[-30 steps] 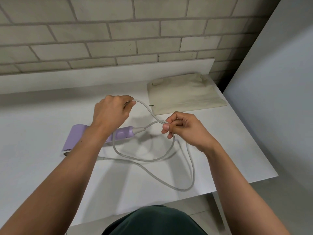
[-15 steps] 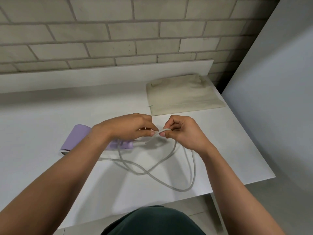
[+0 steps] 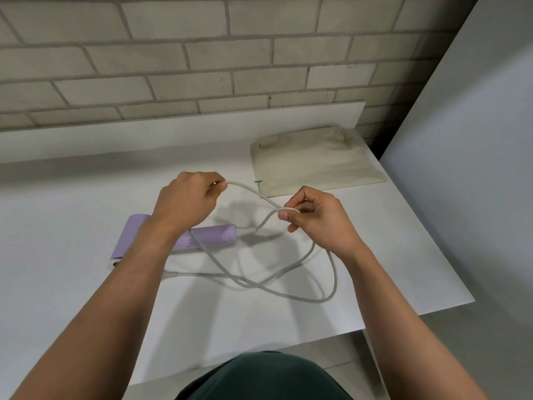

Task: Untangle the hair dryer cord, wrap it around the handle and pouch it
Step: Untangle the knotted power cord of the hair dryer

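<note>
the left hand [image 3: 187, 203] pinches the cord [image 3: 334, 269] just above the counter [image 3: 72, 284], and the right hand [image 3: 314, 217] pinches a bend of it close to where two strands cross. the dryer [image 3: 215, 236] lies in the middle of the counter, partly under the left wrist; the pouch [image 3: 311, 163] lies flat at the far right corner. if the hands pull apart too hard, the crossing may tighten into a knot, or the pull may drag the dryer toward the right edge.
</note>
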Available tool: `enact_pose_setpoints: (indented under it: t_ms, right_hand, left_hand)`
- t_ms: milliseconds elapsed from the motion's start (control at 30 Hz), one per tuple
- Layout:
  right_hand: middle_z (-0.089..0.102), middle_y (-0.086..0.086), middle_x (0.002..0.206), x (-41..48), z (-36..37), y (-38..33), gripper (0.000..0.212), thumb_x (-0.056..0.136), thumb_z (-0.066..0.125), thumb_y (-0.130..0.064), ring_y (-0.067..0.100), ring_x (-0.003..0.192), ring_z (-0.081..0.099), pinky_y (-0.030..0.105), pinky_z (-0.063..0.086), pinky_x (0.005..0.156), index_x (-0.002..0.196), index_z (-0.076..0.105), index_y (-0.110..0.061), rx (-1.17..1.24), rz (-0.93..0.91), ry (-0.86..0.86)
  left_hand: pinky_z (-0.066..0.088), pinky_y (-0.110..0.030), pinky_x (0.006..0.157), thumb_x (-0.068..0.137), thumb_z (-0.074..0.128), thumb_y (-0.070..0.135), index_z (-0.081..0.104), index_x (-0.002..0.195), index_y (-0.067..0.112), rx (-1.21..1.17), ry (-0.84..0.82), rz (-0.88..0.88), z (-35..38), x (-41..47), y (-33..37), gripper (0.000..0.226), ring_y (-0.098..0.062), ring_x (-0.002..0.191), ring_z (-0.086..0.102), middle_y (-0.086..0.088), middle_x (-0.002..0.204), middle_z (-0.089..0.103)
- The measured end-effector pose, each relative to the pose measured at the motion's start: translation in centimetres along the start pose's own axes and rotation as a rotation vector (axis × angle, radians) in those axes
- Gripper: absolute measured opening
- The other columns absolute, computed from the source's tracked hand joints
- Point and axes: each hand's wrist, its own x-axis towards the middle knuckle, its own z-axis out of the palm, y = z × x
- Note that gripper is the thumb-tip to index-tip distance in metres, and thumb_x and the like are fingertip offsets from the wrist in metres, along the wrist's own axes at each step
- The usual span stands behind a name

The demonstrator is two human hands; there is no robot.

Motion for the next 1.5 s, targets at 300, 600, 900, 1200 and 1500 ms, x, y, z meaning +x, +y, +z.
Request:
enact_pose_setpoints:
  t_ms: [300,600,900,1200,1500]
  right_hand:
    - [0.078,0.001,0.079,-0.5,-0.4,-0.5,0.019,0.087,0.083,-0.017,0.021,0.069,0.076,0.020,0.048,0.067,0.083,0.065,-0.011,-0.025,-0.046,-0.045]
    - [0.076,-0.002,0.080,-0.8,-0.2,-0.1,0.017,0.090,0.079,-0.020,0.015,0.066,0.068,0.013,0.041,0.056,0.087,0.063,-0.015,-0.009,-0.052,0.004]
    - [0.075,0.004,0.076,-0.7,0.1,0.0,0.016,0.091,0.079,-0.017,0.020,0.076,0.075,0.014,0.046,0.064,0.085,0.065,-0.013,0.024,-0.066,0.038]
    - [0.078,0.004,0.079,-0.8,0.0,0.2,0.015,0.090,0.081,-0.015,0.023,0.076,0.075,0.024,0.053,0.073,0.086,0.067,-0.013,0.088,-0.089,0.014]
    - [0.079,0.005,0.081,-0.9,0.4,0.5,0.016,0.090,0.080,-0.018,0.016,0.079,0.075,0.020,0.051,0.072,0.089,0.065,-0.013,0.157,-0.060,0.069]
  left_hand:
    - [0.045,-0.038,0.103,0.105,0.034,0.043,0.062,0.136,0.030,0.212,-0.186,0.629,1.6,-0.1,4.9,0.044,-0.026,0.118,0.060,0.004,0.131,0.066]
    - [0.053,-0.041,0.067,0.107,0.044,0.043,0.067,0.116,0.034,0.194,0.126,0.244,-0.4,-0.3,2.9,0.027,-0.036,0.090,0.069,0.008,0.105,0.070]
    - [0.049,-0.043,0.084,0.103,0.053,0.031,0.054,0.140,0.026,0.193,-0.039,0.110,-0.3,-0.1,0.9,0.037,-0.030,0.119,0.056,0.000,0.139,0.056]
    - [0.047,-0.033,0.078,0.106,0.046,0.043,0.059,0.136,0.038,0.204,-0.148,0.584,0.4,-0.3,6.3,0.033,-0.017,0.107,0.063,0.014,0.117,0.068]
    - [0.055,-0.024,0.080,0.104,0.057,0.033,0.075,0.100,0.027,-0.321,-0.017,0.256,-3.5,1.3,3.4,0.019,0.007,0.073,0.072,0.015,0.091,0.077]
